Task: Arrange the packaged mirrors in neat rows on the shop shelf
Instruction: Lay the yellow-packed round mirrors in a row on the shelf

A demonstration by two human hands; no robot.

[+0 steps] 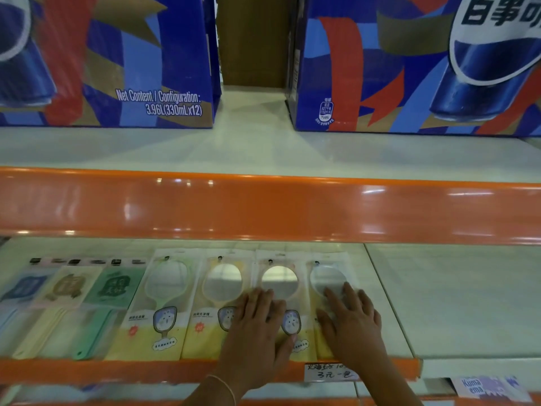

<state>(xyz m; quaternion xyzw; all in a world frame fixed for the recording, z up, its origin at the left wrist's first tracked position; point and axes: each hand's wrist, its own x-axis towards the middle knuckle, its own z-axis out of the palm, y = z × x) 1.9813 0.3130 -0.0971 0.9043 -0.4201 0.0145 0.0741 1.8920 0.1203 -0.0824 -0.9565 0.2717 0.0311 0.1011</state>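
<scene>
Several packaged hand mirrors lie side by side in one row on the lower shop shelf (389,288), each in a clear bag with a yellow card. From left: a green-framed mirror (164,291), a yellow-framed mirror (216,288), a pink-framed mirror (279,278) and a pale mirror (328,276). My left hand (257,329) lies flat with straight fingers on the pink-framed package. My right hand (351,320) lies flat on the pale package at the row's right end. Both hands cover the lower halves of those packages.
Left of the mirrors lie packaged combs in blue (20,291), tan (66,287) and green (112,285). An orange shelf lip (263,206) hangs above. Two large blue cola cartons (117,60) (424,63) stand on the upper shelf. A handwritten price tag (329,372) sits on the front rail.
</scene>
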